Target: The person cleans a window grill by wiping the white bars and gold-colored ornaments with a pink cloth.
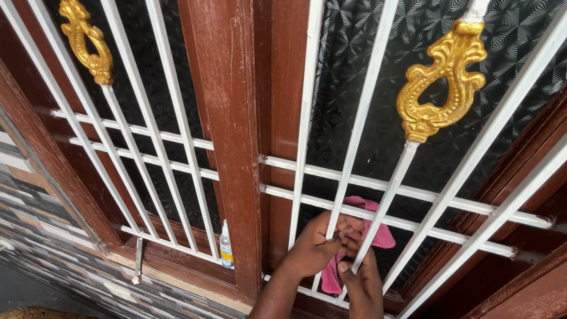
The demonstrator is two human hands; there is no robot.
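A window is framed in reddish-brown wood (pixel 227 118), and dark patterned glass (pixel 413 71) is set behind a white metal grille (pixel 177 142). Gold ornaments (pixel 440 82) are fixed to the bars. Below, a wall of grey and brown tiles (pixel 41 236) is seen in daylight.

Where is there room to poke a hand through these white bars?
The gaps between the white bars of the left window are free, above the small bottle. It is crowded low on the right, where both hands and the pink cloth fill the gaps.
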